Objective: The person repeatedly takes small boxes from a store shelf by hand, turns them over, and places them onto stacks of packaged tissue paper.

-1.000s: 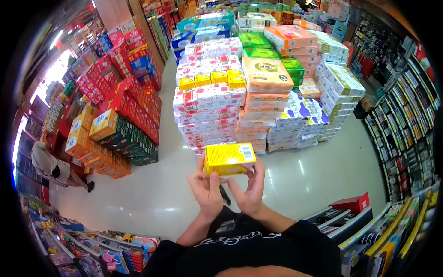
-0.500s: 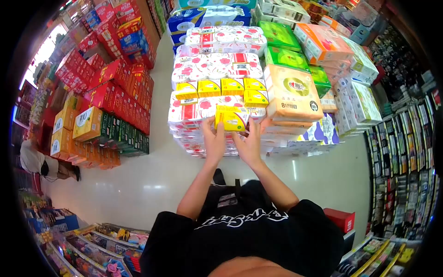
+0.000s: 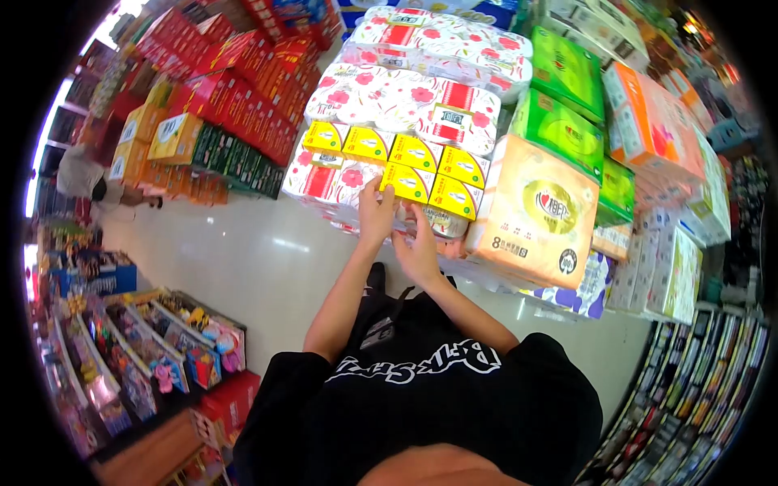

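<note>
A small yellow box [image 3: 408, 182] lies in the front row on a toilet-roll pack [image 3: 344, 176] with red flowers. My left hand [image 3: 376, 214] is at its left end, thumb on its front corner and fingers curled beside it. Just below the box's front edge is my right hand [image 3: 420, 251], its fingers apart and holding nothing. A matching yellow box [image 3: 454, 197] sits against the right side of this one. Behind them runs a row of several more yellow boxes [image 3: 369, 145].
Green tissue packs [image 3: 559, 134] and a peach tissue pack [image 3: 535, 212] stand right of the rolls. Red cartons [image 3: 243, 89] are stacked at left, near a person [image 3: 85, 178]. Toy shelves [image 3: 154, 348] stand lower left, and a goods rack [image 3: 689, 381] lower right.
The yellow box has gone from between both hands down into the front row beside its neighbour. My right hand has come off it. The view has turned and moved closer.
</note>
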Motion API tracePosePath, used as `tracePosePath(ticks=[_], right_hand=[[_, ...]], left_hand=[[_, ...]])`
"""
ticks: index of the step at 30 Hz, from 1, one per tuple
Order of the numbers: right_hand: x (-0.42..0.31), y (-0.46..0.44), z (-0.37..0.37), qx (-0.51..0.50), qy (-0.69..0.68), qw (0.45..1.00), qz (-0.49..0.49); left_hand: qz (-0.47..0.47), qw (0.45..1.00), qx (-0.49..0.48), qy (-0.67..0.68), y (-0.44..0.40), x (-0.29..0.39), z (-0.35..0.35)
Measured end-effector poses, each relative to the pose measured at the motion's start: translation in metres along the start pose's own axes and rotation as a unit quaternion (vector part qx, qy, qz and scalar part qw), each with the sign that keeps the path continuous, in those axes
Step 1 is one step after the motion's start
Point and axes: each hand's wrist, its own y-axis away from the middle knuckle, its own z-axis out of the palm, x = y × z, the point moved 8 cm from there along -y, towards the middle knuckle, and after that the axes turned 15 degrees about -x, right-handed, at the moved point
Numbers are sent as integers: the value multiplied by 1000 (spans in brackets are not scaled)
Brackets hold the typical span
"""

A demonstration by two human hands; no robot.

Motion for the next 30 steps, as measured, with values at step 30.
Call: tracePosePath(ticks=[30], right_hand=[[-140, 359, 462, -789, 148, 572, -166]], left_hand=[[-23, 837, 529, 139, 690, -108, -260]])
